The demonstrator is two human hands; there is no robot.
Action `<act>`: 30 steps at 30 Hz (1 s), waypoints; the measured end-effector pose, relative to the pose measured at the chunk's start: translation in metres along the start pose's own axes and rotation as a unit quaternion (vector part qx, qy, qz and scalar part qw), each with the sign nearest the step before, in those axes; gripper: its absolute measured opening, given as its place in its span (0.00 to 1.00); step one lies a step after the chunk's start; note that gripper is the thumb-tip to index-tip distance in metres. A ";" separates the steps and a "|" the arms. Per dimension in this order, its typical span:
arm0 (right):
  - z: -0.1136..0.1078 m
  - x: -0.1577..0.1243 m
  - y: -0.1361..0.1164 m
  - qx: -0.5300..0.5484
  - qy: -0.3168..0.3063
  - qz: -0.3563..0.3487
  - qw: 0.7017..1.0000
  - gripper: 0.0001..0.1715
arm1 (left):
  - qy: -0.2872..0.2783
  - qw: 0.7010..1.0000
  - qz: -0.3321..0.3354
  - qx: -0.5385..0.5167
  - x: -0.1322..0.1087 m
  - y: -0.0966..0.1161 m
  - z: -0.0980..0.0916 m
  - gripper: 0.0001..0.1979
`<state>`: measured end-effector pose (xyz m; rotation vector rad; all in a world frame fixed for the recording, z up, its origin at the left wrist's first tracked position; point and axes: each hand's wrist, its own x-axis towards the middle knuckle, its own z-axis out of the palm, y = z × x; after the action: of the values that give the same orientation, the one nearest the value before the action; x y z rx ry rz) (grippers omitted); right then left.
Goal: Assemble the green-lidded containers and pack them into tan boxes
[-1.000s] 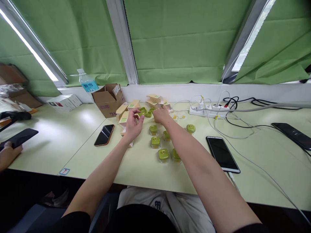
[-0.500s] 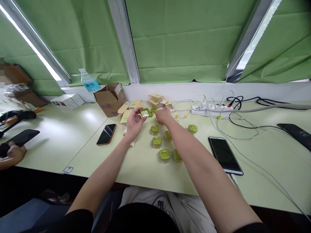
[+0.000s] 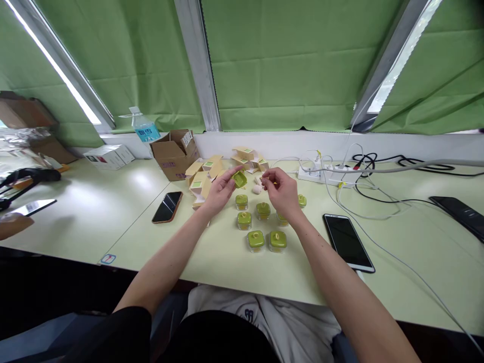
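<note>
My left hand [image 3: 221,191] is closed on a green lid [image 3: 239,179], its hollow underside showing. Opposite it, the fingers of my right hand [image 3: 280,190] are pinched together; whatever lies between them is too small to make out. Small whitish pieces [image 3: 257,189] show on the table just beside those fingertips. Below both hands stand several small clear containers with green lids, among them one at the front left [image 3: 256,241] and one at the front right [image 3: 278,241]. My right hand and wrist partly cover others.
Small opened cartons [image 3: 200,181] and a brown cardboard box [image 3: 176,155] stand behind my left hand. A dark phone [image 3: 167,207] lies left, a white-edged phone [image 3: 348,242] right. Cables trail from a power strip [image 3: 328,174]. Another person's hand [image 3: 15,225] is at far left.
My left hand has shifted slightly right, and the lid's inside is now turned differently. My right hand has moved right and away from the lid, uncovering the whitish pieces.
</note>
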<state>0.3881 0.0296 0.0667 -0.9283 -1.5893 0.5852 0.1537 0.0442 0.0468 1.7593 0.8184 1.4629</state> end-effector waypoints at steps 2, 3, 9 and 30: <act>-0.004 -0.008 0.006 0.079 0.023 0.008 0.997 0.10 | -0.046 0.995 -0.039 -0.085 0.000 0.004 0.006 0.37; -0.006 -0.011 0.008 0.108 0.027 0.008 0.994 0.12 | -0.063 0.990 -0.055 -0.118 -0.001 0.006 0.008 0.37; -0.011 -0.023 0.001 0.098 0.042 -0.041 0.993 0.09 | -0.058 0.981 -0.080 -0.167 0.000 0.018 0.018 0.40; -0.012 -0.031 -0.015 -0.261 0.018 -0.273 0.926 0.17 | -0.064 0.975 -0.120 -0.174 -0.026 0.033 0.044 0.32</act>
<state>0.3972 -0.0053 0.0637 -0.8067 -1.9060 -0.2602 0.1943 -0.0004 0.0548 1.4211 0.6366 1.2332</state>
